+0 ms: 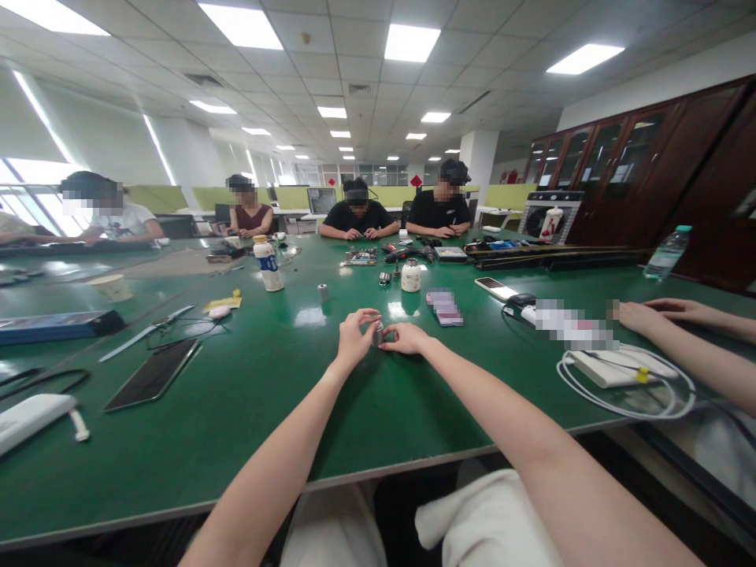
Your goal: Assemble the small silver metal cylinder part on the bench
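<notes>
On the green table (253, 441), a small grey metal cylinder (378, 335) stands upright between my two hands. My left hand (356, 337) has its fingers curled at the top and left side of the cylinder. From the other side, my right hand (409, 339) pinches it low down with thumb and fingers. Fingertips partly cover the cylinder, so its finer details are hidden. A second, similar metal cylinder (323, 293) stands a little farther off to the left. Beyond my hands are a white jar (411, 276) and small metal parts (385, 279).
A phone (445, 308) lies right of my hands, a dark tablet-like device (154, 374) left. A bottle (268, 264) stands farther back. Coiled white cable (626, 394) and another person's hands (641, 315) are at right. Several people sit across the table.
</notes>
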A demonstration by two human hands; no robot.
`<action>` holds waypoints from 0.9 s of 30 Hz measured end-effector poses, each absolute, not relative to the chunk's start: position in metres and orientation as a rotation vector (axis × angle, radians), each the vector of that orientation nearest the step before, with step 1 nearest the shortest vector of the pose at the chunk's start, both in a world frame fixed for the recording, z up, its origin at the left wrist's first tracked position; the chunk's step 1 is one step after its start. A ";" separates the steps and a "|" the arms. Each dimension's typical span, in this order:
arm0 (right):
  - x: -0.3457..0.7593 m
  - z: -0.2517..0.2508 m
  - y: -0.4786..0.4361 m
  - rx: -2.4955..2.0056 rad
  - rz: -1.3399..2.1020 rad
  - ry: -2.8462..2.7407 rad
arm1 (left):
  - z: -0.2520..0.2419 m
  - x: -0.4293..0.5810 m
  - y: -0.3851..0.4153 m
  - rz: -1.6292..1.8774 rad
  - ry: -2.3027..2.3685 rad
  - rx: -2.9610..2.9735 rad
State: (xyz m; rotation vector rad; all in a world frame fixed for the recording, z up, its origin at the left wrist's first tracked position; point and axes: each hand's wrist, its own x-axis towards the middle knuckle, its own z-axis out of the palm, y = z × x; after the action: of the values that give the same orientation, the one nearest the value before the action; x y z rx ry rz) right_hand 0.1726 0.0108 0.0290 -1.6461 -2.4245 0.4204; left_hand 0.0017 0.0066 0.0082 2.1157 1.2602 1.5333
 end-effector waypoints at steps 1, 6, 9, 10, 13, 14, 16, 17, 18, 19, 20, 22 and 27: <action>0.173 0.029 0.011 -1.648 0.421 -2.425 | 0.008 0.002 0.006 1.522 1.258 2.118; 0.173 0.028 0.011 -1.642 0.424 -2.420 | 0.010 0.005 0.004 1.464 1.266 2.130; 0.173 0.028 0.011 -1.635 0.433 -2.422 | 0.011 0.006 0.002 1.421 1.285 2.108; 0.173 0.028 0.011 -1.634 0.436 -2.420 | 0.011 0.006 0.002 1.414 1.293 2.095; 0.173 0.028 0.012 -1.632 0.439 -2.409 | 0.010 0.006 0.003 1.414 1.323 2.045; 0.173 0.028 0.012 -1.630 0.441 -2.408 | 0.009 0.006 0.003 1.416 1.329 2.029; 0.173 0.027 0.012 -1.627 0.444 -2.412 | 0.008 0.006 0.004 1.418 1.324 2.009; 0.173 0.028 0.012 -1.625 0.445 -2.417 | 0.008 0.005 0.004 1.420 1.314 2.002; 0.173 0.028 0.012 -1.624 0.444 -2.420 | 0.008 0.005 0.004 1.430 1.305 1.992; 0.173 0.028 0.012 -1.625 0.443 -2.422 | 0.009 0.004 0.003 1.450 1.305 1.975; 0.173 0.028 0.012 -1.626 0.441 -2.420 | 0.010 0.004 0.002 1.479 1.321 1.952; 0.173 0.028 0.011 -1.624 0.441 -2.416 | 0.013 0.002 0.000 1.560 1.411 1.884; 0.174 0.029 0.010 -1.616 0.455 -2.409 | 0.018 -0.001 -0.001 1.640 1.623 1.746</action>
State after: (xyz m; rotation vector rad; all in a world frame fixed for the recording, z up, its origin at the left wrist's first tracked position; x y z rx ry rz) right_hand 0.1736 0.0103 0.0287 -1.6163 -2.4092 0.4551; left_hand -0.0012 -0.0015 0.0175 1.7460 1.6227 1.6405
